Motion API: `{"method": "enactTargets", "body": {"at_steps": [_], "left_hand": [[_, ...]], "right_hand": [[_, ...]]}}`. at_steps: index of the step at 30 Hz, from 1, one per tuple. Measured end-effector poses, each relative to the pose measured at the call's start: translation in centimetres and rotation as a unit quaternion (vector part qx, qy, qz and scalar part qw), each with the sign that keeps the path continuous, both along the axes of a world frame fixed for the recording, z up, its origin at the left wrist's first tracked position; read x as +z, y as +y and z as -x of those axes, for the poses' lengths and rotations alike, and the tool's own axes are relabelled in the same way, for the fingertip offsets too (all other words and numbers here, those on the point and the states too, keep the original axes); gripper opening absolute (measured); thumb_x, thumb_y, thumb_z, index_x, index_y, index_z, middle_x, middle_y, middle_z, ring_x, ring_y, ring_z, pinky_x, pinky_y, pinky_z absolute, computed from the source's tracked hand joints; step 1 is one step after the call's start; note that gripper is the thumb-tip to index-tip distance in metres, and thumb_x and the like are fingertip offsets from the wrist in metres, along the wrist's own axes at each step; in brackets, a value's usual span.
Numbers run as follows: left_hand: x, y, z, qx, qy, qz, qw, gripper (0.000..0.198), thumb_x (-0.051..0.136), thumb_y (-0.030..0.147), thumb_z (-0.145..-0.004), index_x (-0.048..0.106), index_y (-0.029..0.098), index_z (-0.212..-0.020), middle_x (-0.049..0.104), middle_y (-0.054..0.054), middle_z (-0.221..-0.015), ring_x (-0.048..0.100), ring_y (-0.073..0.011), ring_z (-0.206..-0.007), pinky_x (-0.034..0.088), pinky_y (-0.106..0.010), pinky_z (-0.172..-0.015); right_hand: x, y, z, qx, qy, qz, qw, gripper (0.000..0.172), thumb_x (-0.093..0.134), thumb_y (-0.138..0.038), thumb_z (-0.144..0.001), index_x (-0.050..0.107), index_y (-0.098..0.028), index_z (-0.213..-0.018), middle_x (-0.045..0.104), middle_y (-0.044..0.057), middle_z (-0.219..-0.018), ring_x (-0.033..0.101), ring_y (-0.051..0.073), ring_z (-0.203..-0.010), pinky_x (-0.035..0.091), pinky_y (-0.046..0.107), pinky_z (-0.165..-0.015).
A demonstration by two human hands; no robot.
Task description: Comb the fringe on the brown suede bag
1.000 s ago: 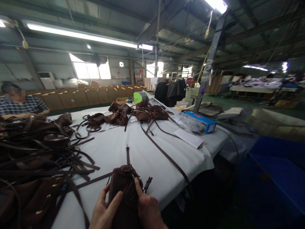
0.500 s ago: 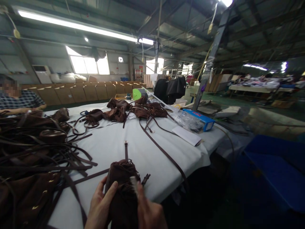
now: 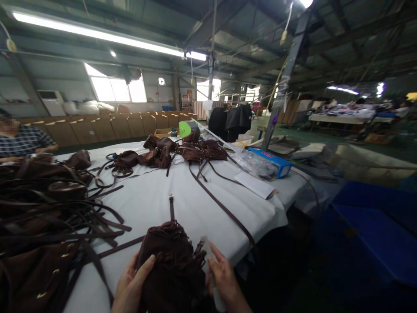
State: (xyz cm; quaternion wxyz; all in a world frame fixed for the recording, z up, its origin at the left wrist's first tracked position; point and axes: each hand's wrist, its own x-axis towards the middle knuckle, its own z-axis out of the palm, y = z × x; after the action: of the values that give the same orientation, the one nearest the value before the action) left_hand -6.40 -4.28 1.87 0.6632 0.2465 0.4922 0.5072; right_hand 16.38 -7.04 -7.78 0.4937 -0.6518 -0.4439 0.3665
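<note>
A dark brown fringed bag (image 3: 169,269) rests at the near edge of the table, its buckled strap (image 3: 171,208) stretching away from me. My left hand (image 3: 133,280) is closed on the bag's left side, thumb on top. In my right hand (image 3: 223,276) is a pale, long-handled brush (image 3: 208,265), held upright beside the bag's right side. The brush head is blurred near a tassel there; whether it touches cannot be made out.
Brown bags and straps (image 3: 58,208) lie heaped on the left; more brown bags (image 3: 195,150) lie farther back. A blue box (image 3: 272,161), plastic wrap and white paper (image 3: 254,184) are on the right. A person in a checked shirt (image 3: 26,139) sits far left; blue bin (image 3: 374,234) right.
My right hand and the brush have moved right, off the bag's middle to its right side. The bag's fringe is more spread out. The view has shifted slightly.
</note>
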Motion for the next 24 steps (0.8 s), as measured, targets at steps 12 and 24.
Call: {"method": "enactTargets", "body": {"at_steps": [12, 24], "left_hand": [[0.0, 0.3, 0.1, 0.006, -0.015, 0.003, 1.000, 0.069, 0.075, 0.023, -0.071, 0.047, 0.024, -0.133, 0.075, -0.007, -0.096, 0.071, -0.0285, -0.090, 0.060, -0.034, -0.072], [-2.3, 0.4, -0.1, 0.013, -0.020, -0.021, 1.000, 0.075, 0.083, 0.035, -0.058, 0.057, 0.016, -0.126, 0.076, -0.010, -0.094, 0.067, -0.0354, -0.098, 0.057, -0.042, -0.083]], "right_hand": [[-1.8, -0.3, 6.7, 0.034, -0.560, -0.112, 0.820, 0.065, 0.048, -0.005, -0.076, 0.042, -0.018, -0.140, 0.062, 0.001, -0.054, 0.059, 0.016, -0.040, 0.045, 0.021, -0.040], [3.2, 4.8, -1.0, -0.063, -0.629, 0.054, 0.773, 0.075, 0.038, 0.002, -0.082, 0.016, -0.026, -0.149, 0.066, 0.000, -0.070, 0.066, 0.016, -0.056, 0.048, 0.024, -0.052]]}}
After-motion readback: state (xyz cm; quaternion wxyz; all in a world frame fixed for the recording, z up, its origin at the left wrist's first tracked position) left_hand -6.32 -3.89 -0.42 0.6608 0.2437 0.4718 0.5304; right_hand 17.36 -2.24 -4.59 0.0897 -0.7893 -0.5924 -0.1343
